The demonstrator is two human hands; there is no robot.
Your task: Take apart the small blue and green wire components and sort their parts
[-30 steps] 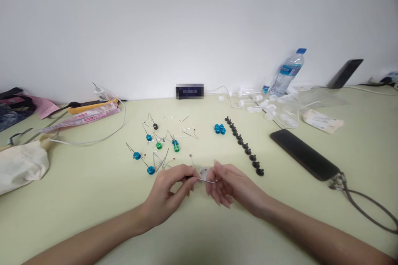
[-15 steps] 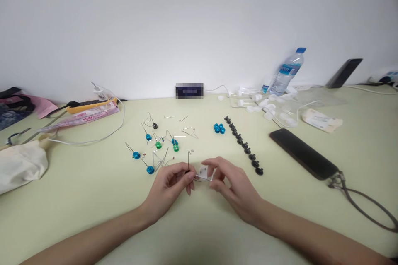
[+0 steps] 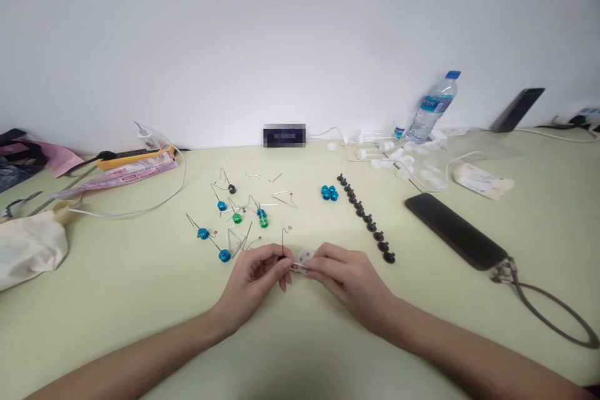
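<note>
Between thumb and fingers, my left hand (image 3: 255,278) pinches a small dark piece from which a bent thin wire (image 3: 283,240) stands up. My right hand (image 3: 349,275) is closed on the end of a thin metal rod (image 3: 300,265) that reaches across to the left fingertips. Just behind the rod lies a round whitish disc (image 3: 305,256), partly hidden by the right fingers. Blue pieces with wires (image 3: 224,255), green pieces (image 3: 237,218) and loose bent rods (image 3: 282,192) are spread beyond my left hand.
Several blue pieces (image 3: 329,192) sit in a cluster beside a diagonal row of black pieces (image 3: 370,223). To the right lies a phone (image 3: 457,231) with a strap. A water bottle (image 3: 431,109) leans at the wall, and a white cloth bag (image 3: 32,250) is at far left.
The thumb and fingers of my right hand, apart before, have closed on the metal rod. My left hand keeps its pinch in nearly the same place.
</note>
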